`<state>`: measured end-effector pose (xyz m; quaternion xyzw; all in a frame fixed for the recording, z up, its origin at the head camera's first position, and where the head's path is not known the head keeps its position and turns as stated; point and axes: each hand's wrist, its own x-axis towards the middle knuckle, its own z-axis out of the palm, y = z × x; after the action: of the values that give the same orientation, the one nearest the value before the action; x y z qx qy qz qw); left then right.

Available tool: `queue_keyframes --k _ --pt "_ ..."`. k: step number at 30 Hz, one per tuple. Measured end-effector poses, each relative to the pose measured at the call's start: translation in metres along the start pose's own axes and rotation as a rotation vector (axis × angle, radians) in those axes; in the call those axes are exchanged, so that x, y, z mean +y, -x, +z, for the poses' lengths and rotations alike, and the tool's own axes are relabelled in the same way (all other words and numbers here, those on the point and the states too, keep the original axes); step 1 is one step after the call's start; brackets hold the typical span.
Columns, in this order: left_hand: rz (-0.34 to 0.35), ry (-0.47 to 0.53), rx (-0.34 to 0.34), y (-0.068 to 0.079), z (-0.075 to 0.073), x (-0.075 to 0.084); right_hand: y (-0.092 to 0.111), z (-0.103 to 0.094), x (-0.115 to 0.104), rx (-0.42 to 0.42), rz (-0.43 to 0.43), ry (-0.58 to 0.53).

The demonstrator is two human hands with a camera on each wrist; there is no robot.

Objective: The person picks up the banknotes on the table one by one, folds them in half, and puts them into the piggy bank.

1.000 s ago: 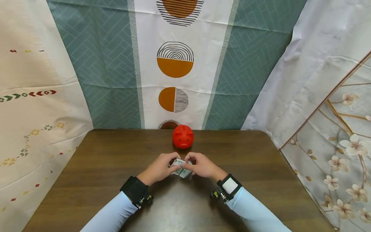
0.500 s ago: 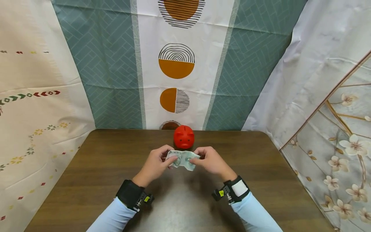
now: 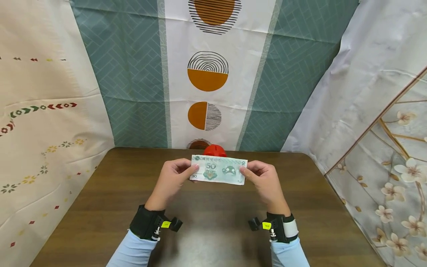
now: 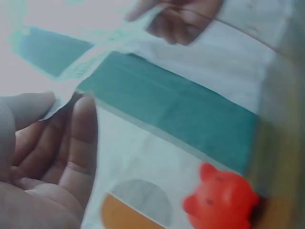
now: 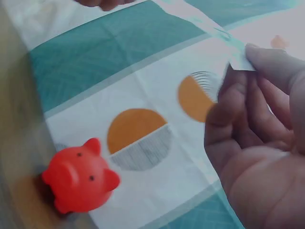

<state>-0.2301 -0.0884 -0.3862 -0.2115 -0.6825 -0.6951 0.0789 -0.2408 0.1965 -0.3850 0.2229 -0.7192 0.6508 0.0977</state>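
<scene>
Two hands draw a thin, pale green-and-white rectangular paper note (image 3: 218, 170) out between them, above a brown wood-grain counter (image 3: 126, 178) and in front of a round, red, pig-shaped figure (image 5: 78, 179), likely of plastic. The person's left hand (image 3: 170, 181) pinches one short end and the right hand (image 3: 268, 181) the other, each grip with its thumb on the near face and fingers behind. Seen from the head, the sheet hides most of the pig, whose rounded top shows over the upper edge; the wrist views, both soft with blur, place the two well apart. The printed "50" reads upright, though the long edges slope slightly down toward the right hand. Doing this well would seem to call for an even, gentle outward pull, enough to take up any slack without tearing what looks like light paper. Matching thumb heights at both ends should spread the tension and guard against a twist, while raising the right grip a touch would level the note. Pinching only the outer margins, as here, leaves the printed face in plain view and the middle free to flatten.
</scene>
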Motion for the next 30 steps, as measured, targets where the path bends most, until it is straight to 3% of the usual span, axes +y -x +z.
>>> queue_keyframes --k 7,11,16,23,27,30 --pt "0.058 -0.122 -0.005 0.007 0.002 0.015 0.012 -0.004 -0.022 0.031 -0.019 0.041" --pt "0.101 -0.149 -0.018 0.013 0.008 0.032 0.016 -0.006 -0.03 0.062 -0.045 0.05" --pt "0.167 -0.176 -0.001 0.018 0.009 0.053 0.016 -0.004 -0.035 0.04 -0.04 0.023" --pt "0.084 -0.195 0.01 0.018 0.002 0.039 0.018 -0.002 -0.037 0.049 -0.04 0.014" --pt "0.022 -0.069 -0.034 0.018 0.0 0.037 0.018 -0.002 -0.037 0.036 -0.048 -0.066" --pt "-0.019 0.036 -0.085 0.02 0.0 0.045 0.018 -0.001 -0.037 0.0 -0.067 -0.174"
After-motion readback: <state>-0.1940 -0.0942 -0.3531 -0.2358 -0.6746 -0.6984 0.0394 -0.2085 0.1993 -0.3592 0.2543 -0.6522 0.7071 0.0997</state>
